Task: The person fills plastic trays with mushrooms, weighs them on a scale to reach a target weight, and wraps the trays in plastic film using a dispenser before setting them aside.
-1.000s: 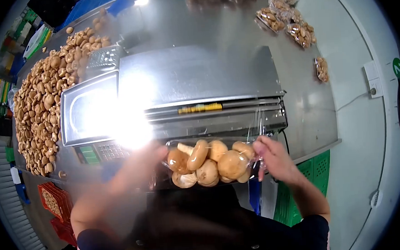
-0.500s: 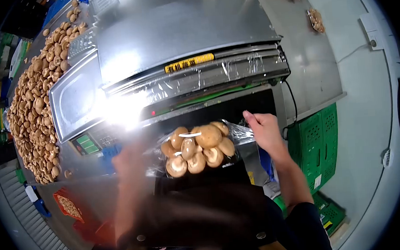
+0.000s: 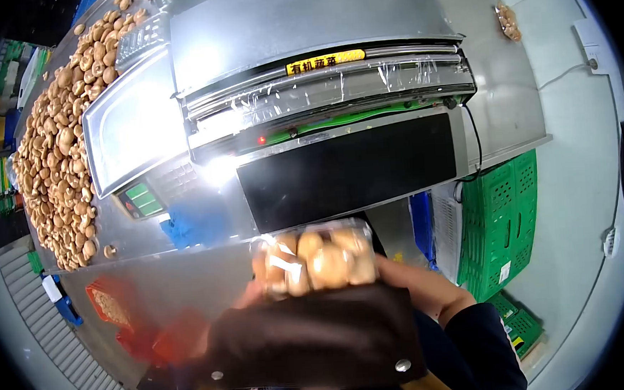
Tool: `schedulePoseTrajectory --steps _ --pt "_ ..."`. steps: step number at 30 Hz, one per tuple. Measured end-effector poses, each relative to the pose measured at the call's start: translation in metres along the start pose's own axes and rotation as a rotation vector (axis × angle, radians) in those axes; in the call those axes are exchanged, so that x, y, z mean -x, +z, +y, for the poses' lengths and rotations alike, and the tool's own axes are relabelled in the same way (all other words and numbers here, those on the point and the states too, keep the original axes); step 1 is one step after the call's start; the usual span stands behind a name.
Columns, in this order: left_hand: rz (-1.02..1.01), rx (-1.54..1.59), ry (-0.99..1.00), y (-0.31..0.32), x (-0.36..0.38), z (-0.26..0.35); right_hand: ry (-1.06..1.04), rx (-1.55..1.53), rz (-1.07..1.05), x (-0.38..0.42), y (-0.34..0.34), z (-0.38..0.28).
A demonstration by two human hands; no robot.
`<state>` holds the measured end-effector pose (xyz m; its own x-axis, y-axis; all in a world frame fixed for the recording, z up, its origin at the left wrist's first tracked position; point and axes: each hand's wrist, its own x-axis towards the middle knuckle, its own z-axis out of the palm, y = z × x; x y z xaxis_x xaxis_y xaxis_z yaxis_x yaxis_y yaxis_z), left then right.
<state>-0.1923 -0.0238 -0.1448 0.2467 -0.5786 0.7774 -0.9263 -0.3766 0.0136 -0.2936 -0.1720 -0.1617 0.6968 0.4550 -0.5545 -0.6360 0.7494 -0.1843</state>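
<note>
A film-wrapped pack of mushrooms [image 3: 320, 262] is held up close in front of my brown apron, blurred by motion. My left hand [image 3: 252, 293] grips its left side; that hand is smeared and partly hidden by the pack and the apron. At the right side, my right hand [image 3: 394, 272] holds the pack from beside and below, its fingers mostly out of sight. Beyond the pack lies the black plate [image 3: 350, 168] of the wrapping machine [image 3: 327, 87], with film stretched along its rollers.
Loose mushrooms [image 3: 55, 150] are heaped at the left, beside a weighing scale's metal tray [image 3: 132, 124]. A blue item [image 3: 182, 228] lies near the bench edge. Green crates [image 3: 503, 219] stand at right, red crates [image 3: 112, 307] at lower left. Another wrapped pack [image 3: 508, 23] lies at far right.
The pack has come off the black plate toward my body. My hands, earlier out at the sides with the film ends stretched, have drawn in around the pack.
</note>
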Motion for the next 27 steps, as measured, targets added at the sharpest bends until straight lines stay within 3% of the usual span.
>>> schedulePoseTrajectory --steps 1,2,3,4,5,6,7,8,9,10,11,14,15,16,17,19,20,22,23,24,26,27 --pt "0.227 -0.157 0.083 -0.001 -0.028 -0.005 0.120 -0.158 -0.002 0.012 0.037 -0.012" --pt "0.082 0.064 -0.168 -0.021 -0.019 0.007 -0.175 0.342 -0.228 0.012 0.043 -0.010" --pt "-0.058 0.292 -0.404 -0.038 -0.009 0.017 -0.564 0.773 -0.307 0.012 0.049 -0.008" --pt "-0.205 0.528 -0.629 -0.050 -0.001 0.024 -0.157 0.831 -0.380 0.012 0.039 -0.012" --pt "-0.361 0.771 -0.840 -0.053 0.002 0.025 -0.134 0.907 -0.405 0.013 0.042 -0.015" --pt "-0.196 0.953 -0.892 -0.050 -0.002 0.022 -0.111 0.986 -0.426 0.012 0.048 -0.016" --pt "-0.122 0.943 -0.841 -0.043 -0.001 0.025 -0.309 1.039 -0.402 0.016 0.054 -0.013" --pt "-0.048 0.925 -0.796 -0.038 0.000 0.029 -0.381 1.233 -0.416 0.017 0.050 -0.012" --pt "-0.158 1.027 -0.810 -0.041 -0.001 0.032 -0.259 1.299 -0.399 0.016 0.045 -0.007" --pt "-0.266 1.128 -0.674 -0.034 -0.001 0.030 -0.138 1.358 -0.382 0.013 0.038 -0.004" --pt "-0.242 1.305 -0.657 -0.023 -0.006 0.041 -0.140 1.393 -0.365 0.012 0.032 -0.007" --pt "-0.432 1.575 -0.743 -0.016 -0.027 0.058 -0.131 1.488 -0.323 0.009 0.008 -0.022" --pt "-0.515 1.656 -0.817 -0.018 -0.029 0.059 -0.231 1.324 -0.208 0.001 -0.016 -0.027" --pt "-0.596 1.732 -0.906 -0.021 -0.029 0.060 -0.071 1.289 0.112 0.031 0.020 -0.068" --pt "-0.670 1.805 -1.005 -0.022 -0.027 0.059 -0.278 1.278 0.095 0.050 0.016 -0.090" --pt "-0.788 1.934 -1.209 -0.021 -0.023 0.059 -0.239 1.162 -0.174 0.094 0.028 -0.130" --pt "-0.825 1.982 -1.306 -0.018 -0.021 0.060 -0.121 1.315 -0.219 0.108 0.052 -0.136" --pt "-0.849 2.019 -1.461 -0.008 -0.023 0.053 -0.206 1.695 -0.292 0.104 0.057 -0.130" --pt "-0.829 2.023 -1.534 -0.006 -0.023 0.049 -0.090 1.570 -0.219 0.096 0.050 -0.128" --pt "-0.798 2.019 -1.607 -0.002 -0.023 0.044 0.011 1.252 -0.098 0.089 0.042 -0.126" --pt "-0.716 2.001 -1.751 0.002 -0.021 0.036 0.086 0.906 0.000 0.079 0.016 -0.133" --pt "-0.625 1.963 -1.810 0.000 -0.020 0.028 0.029 0.793 0.145 0.079 0.017 -0.141"
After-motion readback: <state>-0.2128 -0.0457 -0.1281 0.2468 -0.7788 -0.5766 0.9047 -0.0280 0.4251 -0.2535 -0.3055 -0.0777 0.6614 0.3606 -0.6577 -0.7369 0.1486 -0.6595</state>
